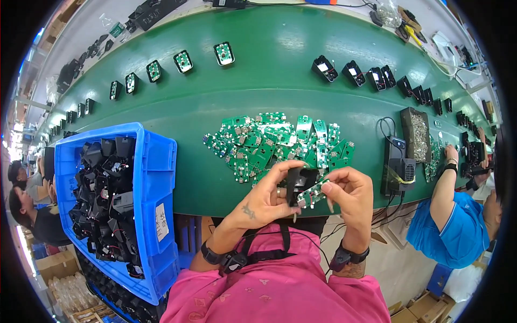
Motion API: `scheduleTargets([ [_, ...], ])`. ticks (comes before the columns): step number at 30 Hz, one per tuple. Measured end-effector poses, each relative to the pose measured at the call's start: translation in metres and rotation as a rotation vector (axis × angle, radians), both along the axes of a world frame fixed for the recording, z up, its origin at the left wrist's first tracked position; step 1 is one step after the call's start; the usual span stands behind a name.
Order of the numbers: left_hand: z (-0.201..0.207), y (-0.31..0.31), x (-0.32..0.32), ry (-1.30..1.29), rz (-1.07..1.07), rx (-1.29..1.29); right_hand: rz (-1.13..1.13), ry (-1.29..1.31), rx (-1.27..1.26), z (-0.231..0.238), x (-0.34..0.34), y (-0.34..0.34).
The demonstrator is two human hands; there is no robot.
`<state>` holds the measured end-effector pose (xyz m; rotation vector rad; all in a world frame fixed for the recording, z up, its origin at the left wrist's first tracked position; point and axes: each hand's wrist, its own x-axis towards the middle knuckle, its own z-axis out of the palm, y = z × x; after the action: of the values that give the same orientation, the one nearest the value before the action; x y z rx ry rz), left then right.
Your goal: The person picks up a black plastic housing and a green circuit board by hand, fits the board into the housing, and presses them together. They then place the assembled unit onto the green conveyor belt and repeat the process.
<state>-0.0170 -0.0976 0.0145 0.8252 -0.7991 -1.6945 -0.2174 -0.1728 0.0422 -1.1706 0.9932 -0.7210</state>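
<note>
My left hand (266, 196) is wrapped round a black plastic housing (295, 183), tilted so that its hollow side faces right. Between the thumb and fingers of my right hand (350, 191) is a green circuit board (313, 195) with small parts on it. The board lies at the mouth of the housing, its left end by the lower rim; whether it touches inside I cannot tell. Just beyond both hands spreads a heap of similar green circuit boards (264, 142) on the green table.
To my left stands a blue crate (156, 215) full of black housings. Housings with boards (224, 54) line the far left; open housings (325, 69) line the far right. A black power unit (398, 161) with cables and a tray of small parts (416, 132) sit right, near a co-worker in blue (452, 226).
</note>
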Motion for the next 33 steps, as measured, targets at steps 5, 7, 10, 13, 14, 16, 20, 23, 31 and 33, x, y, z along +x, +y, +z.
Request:
scheduleTargets([
  [5,0.006,0.003,-0.011,0.075,0.018,0.003,-0.169,-0.121,0.036,-0.014,0.017,0.018],
  [7,0.009,0.004,-0.007,0.011,0.006,0.051,-0.152,-0.084,-0.012,-0.018,0.017,0.023],
  [10,0.003,0.005,-0.011,-0.105,0.042,0.083,-0.138,0.166,-0.256,-0.015,0.023,0.029],
  [13,0.006,0.006,-0.013,-0.176,0.064,0.105,-0.152,0.295,-0.612,0.0,0.022,0.033],
  [14,0.008,0.006,-0.013,-0.203,0.056,0.136,-0.031,0.289,-0.667,0.004,0.02,0.032],
  [16,0.007,0.007,-0.014,-0.203,0.027,0.088,0.078,0.276,-0.748,0.003,0.021,0.034],
  [20,-0.01,0.009,-0.02,-0.364,0.031,-0.108,0.177,0.24,-0.812,0.0,0.017,0.03],
  [23,-0.014,0.013,-0.024,-0.468,0.046,-0.21,0.168,0.2,-0.767,-0.002,0.02,0.033],
  [31,0.006,0.011,-0.013,-0.16,-0.054,0.133,0.226,0.238,-0.738,0.017,0.009,0.028],
  [33,0.002,0.01,-0.013,-0.27,-0.11,-0.019,0.308,0.219,-0.727,0.013,0.009,0.025],
])
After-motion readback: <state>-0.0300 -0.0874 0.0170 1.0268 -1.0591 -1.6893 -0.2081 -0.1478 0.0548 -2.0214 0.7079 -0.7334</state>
